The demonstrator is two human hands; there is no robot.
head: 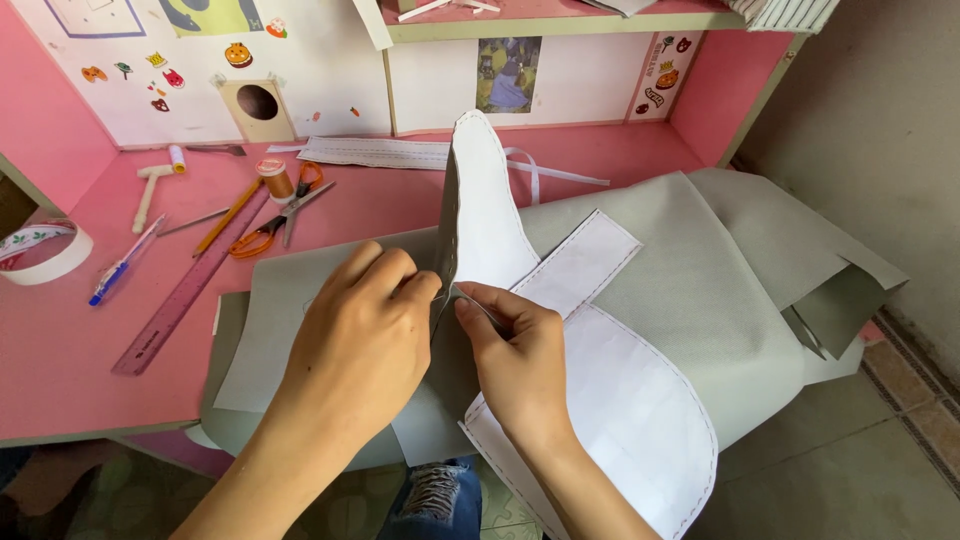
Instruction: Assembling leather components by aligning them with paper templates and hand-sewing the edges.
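Note:
My left hand (365, 325) and my right hand (510, 350) meet at the lower edge of an upright piece (485, 215), white paper backed with grey fabric, rounded at its top. Both pinch that edge between thumb and fingers. Under them a large sheet of grey fabric (700, 280) covers the pink desk's near right part and hangs over its edge. A long white paper pattern (630, 410) with a dashed outline lies on the fabric below my right hand, and a rectangular white paper strip (585, 265) lies beside the upright piece.
On the pink desk (70, 350) to the left lie orange-handled scissors (275, 225), a purple ruler (185, 295), a pencil, a blue pen (120, 265), a thread spool (275, 180), a small white hammer (150, 190) and a tape roll (45, 250). More white pattern strips (390, 152) lie by the back wall.

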